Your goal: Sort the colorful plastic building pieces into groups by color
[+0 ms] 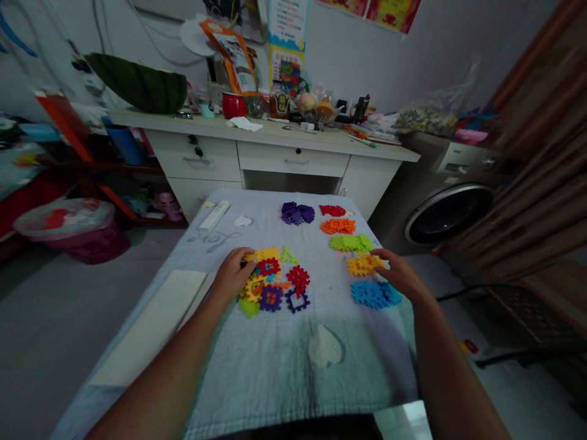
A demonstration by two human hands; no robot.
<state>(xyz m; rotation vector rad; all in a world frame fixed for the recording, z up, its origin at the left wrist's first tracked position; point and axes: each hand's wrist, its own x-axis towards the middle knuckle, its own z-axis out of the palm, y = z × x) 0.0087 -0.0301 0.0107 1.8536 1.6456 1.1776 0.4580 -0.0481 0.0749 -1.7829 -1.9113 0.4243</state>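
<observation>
My left hand (233, 273) pinches a yellow notched plastic building piece (268, 252) at the far side of a mixed pile. Beneath and beside it lie a red window-shaped piece (269, 266), a purple square piece (271, 298) and a lime piece (249, 307). Just right of that pile are red round pieces (298, 278), a purple square frame (298, 300) and a green triangle (288, 255). At the table's right side, my right hand (398, 272) has thumb and forefinger around the edge of a pile of yellow pieces (363, 264). Its other fingers are partly hidden.
Sorted piles run along the right: red (332, 211), orange (338, 226), lime (351, 243) and blue (375, 294). Purple pieces (297, 213) sit at the back. A white board (151, 324) lies left. Behind stand a cluttered cabinet (293, 160) and a washing machine (444, 195).
</observation>
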